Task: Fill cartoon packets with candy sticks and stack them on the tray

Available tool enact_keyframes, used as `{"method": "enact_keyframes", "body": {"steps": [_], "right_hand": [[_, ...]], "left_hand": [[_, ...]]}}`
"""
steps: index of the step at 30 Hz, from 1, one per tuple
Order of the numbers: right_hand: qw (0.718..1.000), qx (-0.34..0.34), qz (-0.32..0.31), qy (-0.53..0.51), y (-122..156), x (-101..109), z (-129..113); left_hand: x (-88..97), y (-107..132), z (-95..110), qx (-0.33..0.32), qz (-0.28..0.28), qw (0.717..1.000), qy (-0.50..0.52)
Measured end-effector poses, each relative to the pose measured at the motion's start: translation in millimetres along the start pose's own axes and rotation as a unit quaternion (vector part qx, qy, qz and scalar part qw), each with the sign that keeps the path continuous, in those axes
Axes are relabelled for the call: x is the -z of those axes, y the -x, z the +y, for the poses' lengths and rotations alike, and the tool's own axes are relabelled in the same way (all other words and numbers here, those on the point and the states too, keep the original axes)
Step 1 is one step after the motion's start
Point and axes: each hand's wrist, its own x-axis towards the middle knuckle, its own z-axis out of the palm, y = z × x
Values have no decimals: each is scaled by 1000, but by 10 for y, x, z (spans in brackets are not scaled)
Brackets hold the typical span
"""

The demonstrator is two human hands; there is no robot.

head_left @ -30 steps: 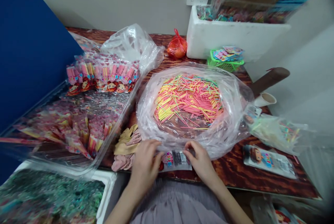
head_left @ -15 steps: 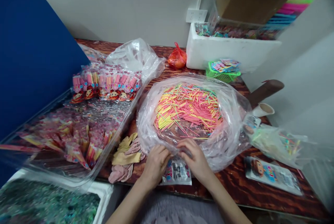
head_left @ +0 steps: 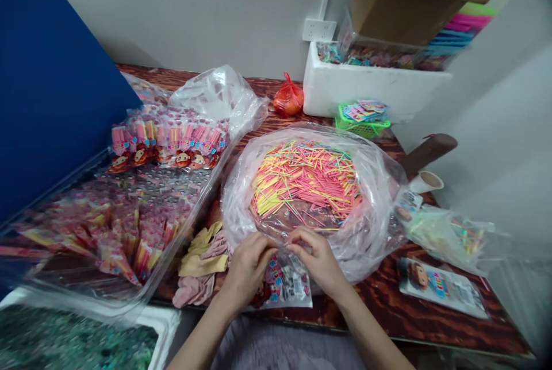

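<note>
My left hand [head_left: 245, 269] and my right hand [head_left: 317, 261] meet at the near rim of a big clear plastic bag [head_left: 379, 209] that holds a heap of thin pink, yellow and green sticks [head_left: 304, 177]. Both hands pinch the top of a small printed packet [head_left: 287, 284] lying on the wooden table [head_left: 388, 307] between them. Their fingers are curled and closed on the packet's upper edge. Crumpled yellow and pink rubber gloves [head_left: 200, 263] lie just left of my left hand.
A clear tray [head_left: 142, 295] of filled pink packets [head_left: 168, 143] sits left. A white foam box [head_left: 371, 85], green basket [head_left: 362, 120], orange bag [head_left: 288, 97] and paper cup [head_left: 422, 181] stand behind. Another printed packet [head_left: 440, 286] lies right.
Both hands have moved up from the table edge to the bag's rim, and the small packet now hangs tilted from their fingers. The camera has shifted slightly.
</note>
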Motion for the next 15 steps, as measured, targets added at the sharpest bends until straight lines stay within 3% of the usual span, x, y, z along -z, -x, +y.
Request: {"method": "enact_keyframes", "body": {"steps": [7, 11, 13, 15], "right_hand": [[997, 8, 75, 16, 0, -178, -65], [994, -6, 108, 10, -16, -222, -95], [995, -20, 101, -7, -48, -211, -93], [997, -35, 50, -42, -121, -185, -57]], "left_hand": [[-82, 60, -8, 21, 42, 999, 1], [-53, 42, 30, 62, 22, 995, 69], [-8, 24, 39, 83, 3, 990, 114], [42, 23, 22, 96, 4, 987, 129]]}}
